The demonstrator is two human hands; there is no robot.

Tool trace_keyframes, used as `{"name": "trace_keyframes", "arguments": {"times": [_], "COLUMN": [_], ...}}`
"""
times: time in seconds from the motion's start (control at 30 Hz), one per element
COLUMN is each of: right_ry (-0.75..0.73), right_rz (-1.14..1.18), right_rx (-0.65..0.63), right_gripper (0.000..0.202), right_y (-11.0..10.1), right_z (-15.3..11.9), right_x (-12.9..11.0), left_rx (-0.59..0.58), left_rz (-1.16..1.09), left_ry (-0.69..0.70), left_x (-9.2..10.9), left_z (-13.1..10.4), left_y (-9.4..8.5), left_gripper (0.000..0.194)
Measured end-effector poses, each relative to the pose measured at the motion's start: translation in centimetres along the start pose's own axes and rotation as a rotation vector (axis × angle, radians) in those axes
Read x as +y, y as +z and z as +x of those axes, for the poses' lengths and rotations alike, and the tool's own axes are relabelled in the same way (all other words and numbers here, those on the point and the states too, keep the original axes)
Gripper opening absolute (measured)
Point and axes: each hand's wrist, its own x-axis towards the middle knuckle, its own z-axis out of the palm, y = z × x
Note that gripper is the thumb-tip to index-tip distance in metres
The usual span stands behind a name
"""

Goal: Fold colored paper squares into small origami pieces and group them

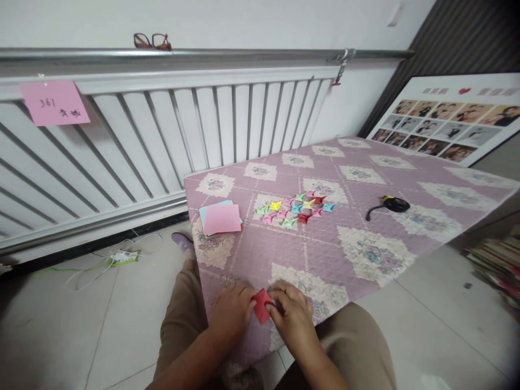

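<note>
The left hand (232,313) grips the left edge of one red paper piece (263,306) between thumb and fingers. The right hand (293,310) pinches the right edge of the same piece, fingers close together. The piece is folded, has a diamond outline, and is located at the near edge of the table, over the patterned tablecloth (276,252). The fingers cover its side corners.

Beyond the hands, one group of folded paper shapes (297,208) lies on the cloth. Count: about fourteen, in green, pink, yellow, blue and red; they sit close together, so the exact number is uncertain. Left of the group is one paper stack (222,219): pink sheet uppermost, light blue below, with red and yellow edges just showing. The sheet count is hidden. Right of the group is one black object (396,204) with a yellow part and a thin curved extension; its type cannot be determined.

Outer items: one pair of glasses (153,41) on the pipe (227,55); one pink note (54,103) on the radiator (211,122), marked "361", with handwritten characters below, illegible; one photo board (447,120) with fifteen photos in three rows, one red heart and blurred header text. Floor, left: one power strip (125,257) with cables. Paper bundle (498,262), far right: cut off by the frame.
</note>
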Motion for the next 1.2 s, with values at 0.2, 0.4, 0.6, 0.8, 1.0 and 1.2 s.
{"name": "trace_keyframes", "arguments": {"times": [0.2,0.4,0.6,0.8,1.0,1.2], "right_ry": [0.002,-0.020,-0.064,-0.145,-0.301,-0.428], "right_rz": [0.025,0.001,-0.010,0.018,-0.073,-0.143], "right_rx": [0.011,-0.003,-0.062,-0.023,0.041,0.001], "right_gripper": [0.012,0.007,0.008,0.010,0.009,0.017], "right_y": [-0.2,-1.0,-1.9,-1.9,-1.1,-0.6], "right_z": [0.1,0.7,1.2,0.8,0.0,0.0], "right_x": [-0.4,-0.7,-0.8,-0.7,-0.4,0.3], "left_rx": [-0.097,-0.137,-0.208,-0.224,-0.191,-0.197], "left_rz": [-0.018,-0.052,-0.056,-0.030,0.018,0.080], "left_ry": [0.006,0.026,0.103,0.221,0.284,0.369], "left_x": [0.2,0.2,-0.2,-0.3,-0.8,-1.5], "left_z": [1.5,2.0,3.3,3.4,2.7,2.5], "left_y": [-1.1,-1.7,-2.9,-3.2,-2.1,-1.4], "left_gripper": [0.010,0.009,0.004,0.003,0.010,0.017]}}
